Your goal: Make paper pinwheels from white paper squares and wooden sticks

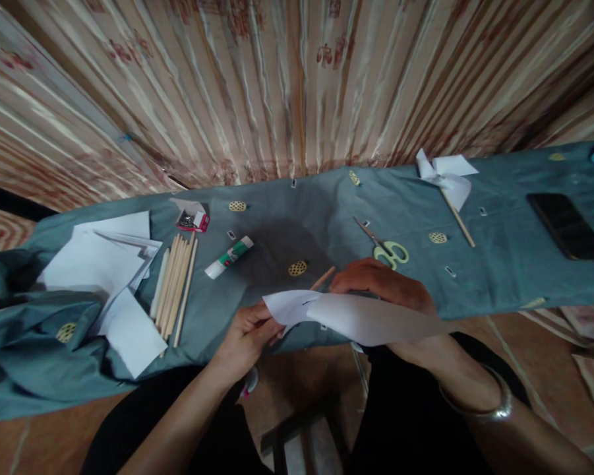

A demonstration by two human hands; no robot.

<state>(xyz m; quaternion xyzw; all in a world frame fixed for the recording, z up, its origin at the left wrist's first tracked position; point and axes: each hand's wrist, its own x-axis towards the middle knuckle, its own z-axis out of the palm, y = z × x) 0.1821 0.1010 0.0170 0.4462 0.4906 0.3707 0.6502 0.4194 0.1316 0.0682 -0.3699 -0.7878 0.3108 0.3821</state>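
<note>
My left hand (247, 336) is closed, pinching the left corner of a white folded paper piece (356, 316) above the table's near edge. My right hand (383, 284) lies over the far side of the paper, fingers curled round a wooden stick (322, 278) whose end pokes out to the left. A silver bangle sits on my right wrist. The paper hides part of my right hand.
On the blue-grey cloth (287, 224): white paper sheets (103, 264), a bundle of wooden sticks (174, 287), a glue stick (229, 257), a small box of pins (194, 218), green-handled scissors (384, 247), a finished paper pinwheel (447, 178), a dark phone (568, 225). Striped curtain behind.
</note>
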